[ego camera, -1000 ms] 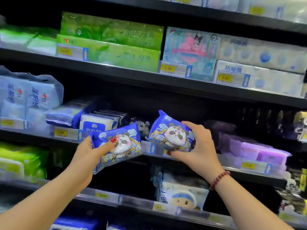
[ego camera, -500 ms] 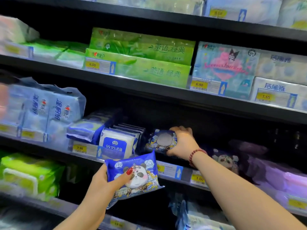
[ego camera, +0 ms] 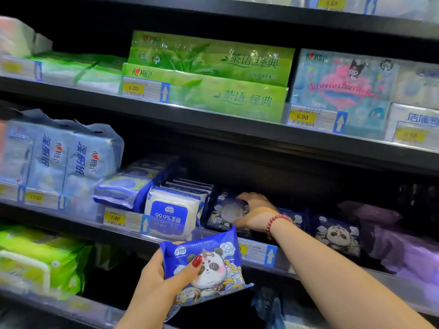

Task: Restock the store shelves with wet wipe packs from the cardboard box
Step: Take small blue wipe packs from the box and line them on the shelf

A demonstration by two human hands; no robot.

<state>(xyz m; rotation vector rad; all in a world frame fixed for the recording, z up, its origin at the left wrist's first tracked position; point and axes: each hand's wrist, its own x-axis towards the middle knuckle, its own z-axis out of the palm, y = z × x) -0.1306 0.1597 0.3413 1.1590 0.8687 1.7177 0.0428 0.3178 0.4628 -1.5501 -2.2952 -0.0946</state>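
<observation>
While the left hand point(ego camera: 156, 281) grips 1 blue panda pack point(ego camera: 209, 264) low in front, the right hand point(ego camera: 255, 214) clasps a second panda pack point(ego camera: 225, 212) on the middle shelf point(ego camera: 71, 220).
Left hand: red-nailed thumb across the printed face, fingers behind; pack tilted, held near, in front of and below the shelf rail. Right hand: fingers curled over the second pack's top edge, thumb on its front; red bead bracelet point(ego camera: 275, 222) at the wrist. Second pack stands upright in shadow, just right of a white-and-blue 99.9% pack point(ego camera: 171, 214). 1 more panda-print pack point(ego camera: 337, 236) stands further right, beside purple packs point(ego camera: 392, 245). Green tissue packs point(ego camera: 209, 77) on the shelf above.
</observation>
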